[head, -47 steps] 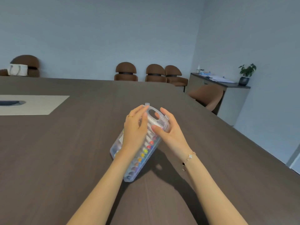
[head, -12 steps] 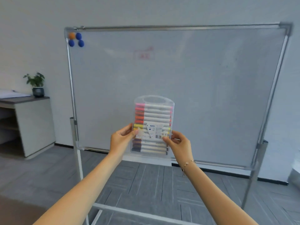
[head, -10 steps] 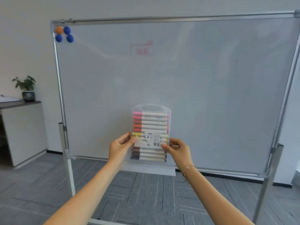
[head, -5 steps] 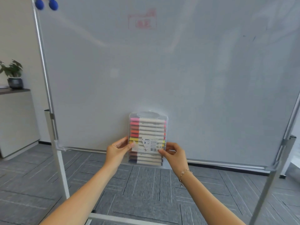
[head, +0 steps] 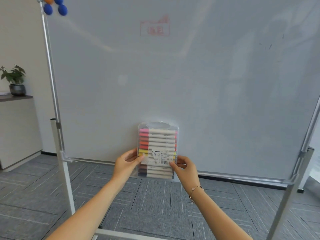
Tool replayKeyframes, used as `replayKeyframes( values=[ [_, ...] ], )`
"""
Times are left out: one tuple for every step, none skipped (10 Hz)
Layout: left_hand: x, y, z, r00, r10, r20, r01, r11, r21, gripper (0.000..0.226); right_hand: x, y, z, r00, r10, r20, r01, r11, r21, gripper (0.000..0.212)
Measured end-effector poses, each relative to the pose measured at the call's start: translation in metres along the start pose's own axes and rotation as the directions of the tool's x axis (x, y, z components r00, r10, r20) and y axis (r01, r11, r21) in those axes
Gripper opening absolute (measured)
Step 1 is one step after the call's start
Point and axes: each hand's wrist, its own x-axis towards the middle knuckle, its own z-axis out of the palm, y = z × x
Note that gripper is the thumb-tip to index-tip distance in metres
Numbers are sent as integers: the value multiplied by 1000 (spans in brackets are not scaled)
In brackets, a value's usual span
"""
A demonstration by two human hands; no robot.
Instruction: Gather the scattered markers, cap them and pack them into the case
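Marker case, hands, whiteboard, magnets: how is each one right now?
Marker case: upright, lid shut, full of capped markers.
Left hand: pinches the case's left edge.
Right hand: pinches the case's right edge.
Whiteboard: standing, faint red marks near the top.
Magnets: stuck at the top-left corner.

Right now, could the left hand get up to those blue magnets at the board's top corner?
Probably not yet. The left hand grips the marker case, so it must let go first. The blue magnets sit far overhead, with bare whiteboard between.
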Motion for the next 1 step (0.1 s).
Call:
replayKeyframes(
  values=[
    [-3,1,-4,1000,-16,-20,16,1000,-2,46,-2,0,1,1000,2,-29,-2,1000,-5,36]
  ],
)
